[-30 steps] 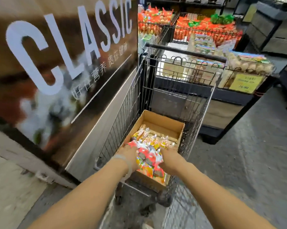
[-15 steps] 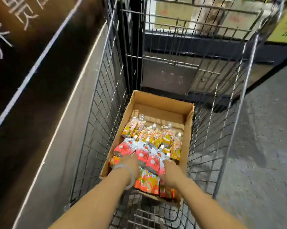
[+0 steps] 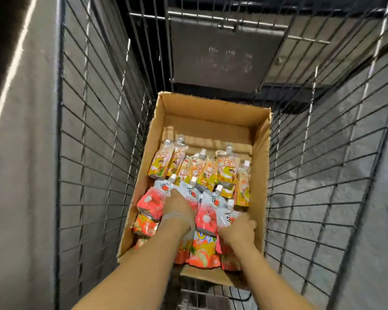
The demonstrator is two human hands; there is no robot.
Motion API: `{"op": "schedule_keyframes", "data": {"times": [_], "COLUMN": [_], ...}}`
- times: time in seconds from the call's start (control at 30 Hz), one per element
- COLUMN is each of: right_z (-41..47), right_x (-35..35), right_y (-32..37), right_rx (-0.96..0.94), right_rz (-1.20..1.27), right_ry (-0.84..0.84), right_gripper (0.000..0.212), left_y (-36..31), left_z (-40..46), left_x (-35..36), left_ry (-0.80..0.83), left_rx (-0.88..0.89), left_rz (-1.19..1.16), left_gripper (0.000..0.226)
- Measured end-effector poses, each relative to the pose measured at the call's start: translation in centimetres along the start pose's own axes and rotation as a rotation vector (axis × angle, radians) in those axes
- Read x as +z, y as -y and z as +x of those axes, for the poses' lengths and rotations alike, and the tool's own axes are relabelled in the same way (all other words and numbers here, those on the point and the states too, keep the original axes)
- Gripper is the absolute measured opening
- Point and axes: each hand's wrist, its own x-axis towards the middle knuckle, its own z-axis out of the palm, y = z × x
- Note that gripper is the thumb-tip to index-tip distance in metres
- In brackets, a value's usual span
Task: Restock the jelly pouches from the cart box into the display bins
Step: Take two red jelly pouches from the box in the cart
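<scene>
An open cardboard box (image 3: 259,173) lies in the wire cart (image 3: 94,153). Yellow jelly pouches (image 3: 225,173) fill its middle, and red-and-white jelly pouches (image 3: 207,212) lie nearer me over orange ones (image 3: 202,253). My left hand (image 3: 177,209) lies on the red pouches with its fingers dug in between them. My right hand (image 3: 239,229) curls round the right edge of the same bunch. The fingertips of both hands are hidden among the pouches. No display bin is in view.
The cart's wire sides rise close on the left and right of the box. A grey folded seat flap (image 3: 224,54) closes the far end. A grey wall panel (image 3: 21,153) stands left of the cart, and concrete floor (image 3: 385,198) shows to the right.
My head has tilted down and moved closer, so the shelves and sign have left the view. Both hands stayed on the red pouches and have sunk lower into the box.
</scene>
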Motion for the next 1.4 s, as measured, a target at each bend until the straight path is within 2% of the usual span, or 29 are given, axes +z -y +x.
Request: {"op": "schedule_keyframes", "data": {"times": [0.1, 0.17, 0.23, 0.3, 0.37, 0.4, 0.47, 0.5, 0.6, 0.7, 0.83, 0.97, 1.13, 1.33, 1.4], "right_z": [0.0, -0.1, -1.0, -2.1, -3.6, -4.4, -6.2, -6.9, -9.3, -12.0, -16.2, -19.2, -24.6, -31.0, -32.9], "right_x": [-0.7, -0.8, -1.1, -1.4, -2.2, -2.8, -4.4, -5.3, -8.8, -12.5, -16.7, -19.1, -20.2, -17.1, -15.2], "right_y": [0.4, 0.8, 1.2, 1.5, 2.3, 3.0, 4.4, 5.0, 6.8, 8.2, 8.6, 6.3, 2.3, -1.4, -2.9], "right_rx": [0.073, 0.082, 0.086, 0.084, 0.004, -0.047, -0.155, -0.209, -0.330, -0.482, -0.692, -0.828, -0.959, -1.055, -1.054], "right_rz": [0.052, 0.139, 0.256, 0.400, 0.521, 0.572, 0.634, 0.656, 0.716, 0.695, 0.626, 0.482, 0.301, 0.155, 0.118], "right_ry": [0.055, 0.130, 0.207, 0.278, 0.307, 0.321, 0.327, 0.331, 0.375, 0.431, 0.409, 0.495, 0.675, 0.895, 0.978], "right_gripper": [0.079, 0.063, 0.058, 0.065, 0.073, 0.082, 0.090, 0.088, 0.067, 0.086, 0.084, 0.070, 0.029, 0.034, 0.045], "left_y": [-0.1, 0.1, 0.8, 1.2, 1.3, 1.5, 1.7, 2.0, 1.8, 1.4, 1.3, 1.7, 3.4, 9.2, 11.2], "left_z": [-0.1, -0.9, -1.6, -2.3, -4.1, -4.6, -6.1, -6.9, -10.1, -14.0, -20.0, -27.6, -36.3, -43.8, -46.1], "left_x": [-1.0, -2.0, -2.9, -3.6, -5.1, -5.5, -7.1, -8.1, -10.8, -12.9, -13.3, -10.5, -6.3, -1.8, 0.5], "left_ry": [0.124, 0.242, 0.259, 0.274, 0.246, 0.212, 0.137, 0.125, 0.133, 0.079, -0.033, -0.179, -0.332, -0.521, -0.576], "left_rx": [-0.036, -0.060, -0.098, -0.093, -0.093, -0.074, -0.022, 0.006, 0.098, 0.162, 0.250, 0.284, 0.252, 0.182, 0.159], "left_rz": [0.111, 0.179, 0.149, 0.124, 0.062, -0.059, -0.303, -0.393, -0.692, -0.985, -1.128, -1.307, -1.458, -1.514, -1.555], "left_gripper": [0.045, 0.031, 0.011, 0.025, 0.016, 0.014, 0.038, 0.042, 0.022, 0.029, 0.030, 0.034, 0.037, 0.037, 0.035]}}
